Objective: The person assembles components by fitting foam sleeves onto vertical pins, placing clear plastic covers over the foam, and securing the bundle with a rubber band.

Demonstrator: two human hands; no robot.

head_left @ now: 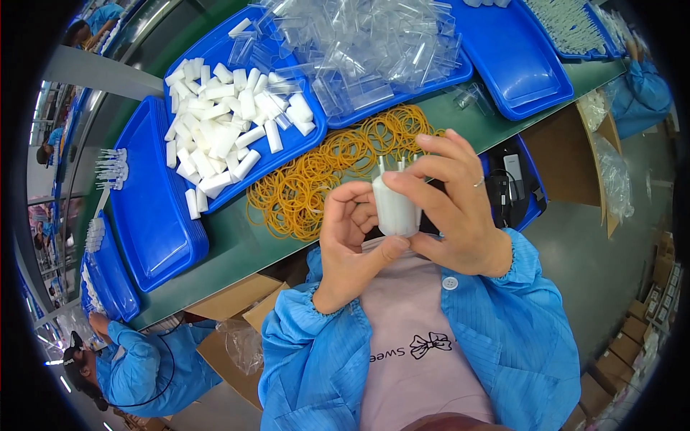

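A white, roughly cylindrical piece (397,208) with several thin prongs sticking up from its top is held upright in front of my chest. It looks like white plastic, but its exact kind cannot be made out. My left hand (352,248) grips it from the left, with the thumb near its lower end and the other fingers curled. From the right, my right hand (453,208) closes on it, index finger near the top edge and thumb at the bottom. Just beyond my hands, a pile of yellow rubber bands (302,190) lies on the green table (237,248).
White blocks (223,108) fill a blue tray at the left. Clear plastic sleeves (366,43) heap on another. Blue trays (154,215) stack at far left; one blue tray (521,72) stands at right. Cardboard boxes (568,158) flank the table. A co-worker (144,366) sits at lower left.
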